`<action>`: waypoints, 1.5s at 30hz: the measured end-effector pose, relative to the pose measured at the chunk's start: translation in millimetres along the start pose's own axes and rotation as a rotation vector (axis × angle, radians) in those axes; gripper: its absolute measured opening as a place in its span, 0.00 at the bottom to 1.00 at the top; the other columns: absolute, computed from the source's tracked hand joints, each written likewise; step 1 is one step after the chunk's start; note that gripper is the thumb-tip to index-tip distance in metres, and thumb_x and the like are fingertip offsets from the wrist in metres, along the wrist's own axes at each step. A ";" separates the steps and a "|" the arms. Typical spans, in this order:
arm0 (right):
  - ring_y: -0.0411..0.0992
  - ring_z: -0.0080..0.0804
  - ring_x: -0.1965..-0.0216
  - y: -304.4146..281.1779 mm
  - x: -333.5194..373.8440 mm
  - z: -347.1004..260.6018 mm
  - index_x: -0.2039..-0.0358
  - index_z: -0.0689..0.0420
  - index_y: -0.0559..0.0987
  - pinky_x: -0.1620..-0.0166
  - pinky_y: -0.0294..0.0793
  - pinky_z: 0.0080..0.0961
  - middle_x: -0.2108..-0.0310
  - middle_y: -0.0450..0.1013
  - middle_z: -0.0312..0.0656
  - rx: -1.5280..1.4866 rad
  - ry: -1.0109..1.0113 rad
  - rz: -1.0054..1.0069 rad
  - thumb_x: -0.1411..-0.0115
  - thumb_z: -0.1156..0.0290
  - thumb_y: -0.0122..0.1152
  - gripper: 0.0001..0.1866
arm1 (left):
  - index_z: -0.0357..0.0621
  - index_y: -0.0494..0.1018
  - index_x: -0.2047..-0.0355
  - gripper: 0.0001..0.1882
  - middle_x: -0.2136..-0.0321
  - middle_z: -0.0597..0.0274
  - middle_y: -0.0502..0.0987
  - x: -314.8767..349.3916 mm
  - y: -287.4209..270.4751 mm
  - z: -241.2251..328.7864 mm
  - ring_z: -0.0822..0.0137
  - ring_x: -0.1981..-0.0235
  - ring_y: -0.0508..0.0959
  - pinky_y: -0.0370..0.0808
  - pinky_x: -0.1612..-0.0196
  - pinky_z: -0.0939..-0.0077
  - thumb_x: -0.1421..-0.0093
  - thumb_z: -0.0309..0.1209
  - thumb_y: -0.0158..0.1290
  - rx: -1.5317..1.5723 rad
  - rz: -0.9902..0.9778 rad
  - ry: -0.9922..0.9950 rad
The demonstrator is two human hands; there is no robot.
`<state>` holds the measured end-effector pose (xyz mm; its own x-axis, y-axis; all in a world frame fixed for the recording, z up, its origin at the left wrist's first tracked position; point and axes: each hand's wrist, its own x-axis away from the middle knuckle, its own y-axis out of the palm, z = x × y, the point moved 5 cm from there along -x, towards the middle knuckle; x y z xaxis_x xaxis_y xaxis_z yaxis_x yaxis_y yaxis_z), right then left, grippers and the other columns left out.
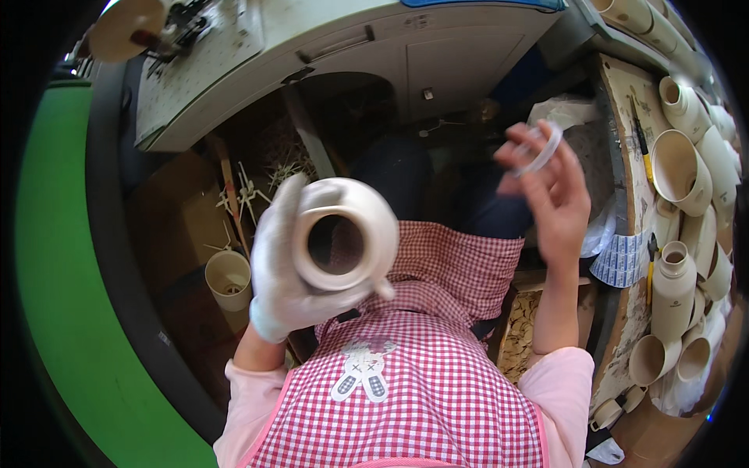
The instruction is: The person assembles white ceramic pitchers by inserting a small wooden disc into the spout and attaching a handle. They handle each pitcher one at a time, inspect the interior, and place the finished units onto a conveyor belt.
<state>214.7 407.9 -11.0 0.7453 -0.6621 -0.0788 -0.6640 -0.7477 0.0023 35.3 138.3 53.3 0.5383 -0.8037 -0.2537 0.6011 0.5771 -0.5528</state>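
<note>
Bottle (pixel 374 238), gripped around its side by the gloved left hand (pixel 275 273) just left of the frame's centre, points its mouth and long axis roughly toward the camera — while at upper right, well apart, the right hand (pixel 558 201) holds a blurred white ring (pixel 552 148) in curled fingers.

Motion blurs the right hand (pixel 560 204) and the white ring (pixel 554 144) there; pinched or looped on, it is unclear. The cream bottle (pixel 380 226) hides part of the gloved left hand (pixel 275 269); its interior is mostly dark. The top edge cuts off 1 tan disc (pixel 121 33) and 1 blue strip (pixel 484 3).
</note>
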 end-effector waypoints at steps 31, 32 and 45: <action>0.83 0.36 0.67 153.3 67.8 -91.2 0.67 0.61 0.85 0.66 0.82 0.35 0.74 0.81 0.45 1.031 -0.519 -0.910 0.51 0.71 0.68 0.11 | 0.33 0.69 0.37 0.51 0.45 0.48 0.79 29.0 23.4 24.0 0.49 0.42 0.79 0.70 0.35 0.52 0.60 0.40 0.78 -0.145 -0.099 0.380; 0.82 0.37 0.66 149.3 66.2 -88.0 0.66 0.60 0.84 0.63 0.82 0.35 0.72 0.81 0.43 1.011 -0.423 -1.015 0.49 0.69 0.68 0.11 | 0.33 0.70 0.37 0.51 0.45 0.48 0.80 27.9 23.1 26.6 0.49 0.43 0.79 0.70 0.35 0.52 0.60 0.41 0.78 -0.140 -0.077 0.382; 0.71 0.16 0.66 77.9 -7.6 -89.3 0.59 0.66 0.82 0.60 0.71 0.16 0.69 0.77 0.32 0.195 -0.036 -0.151 0.27 0.67 0.58 0.13 | 0.37 0.61 0.31 0.41 0.36 0.42 0.69 61.1 -19.5 -87.3 0.51 0.42 0.77 0.79 0.45 0.61 0.30 0.59 0.47 0.485 -0.130 -0.574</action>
<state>162.7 350.2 78.8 0.8368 -0.5384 -0.0995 -0.5467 -0.8121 -0.2041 5.0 65.3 -20.7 0.5885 -0.7445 0.3152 0.8014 0.5886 -0.1061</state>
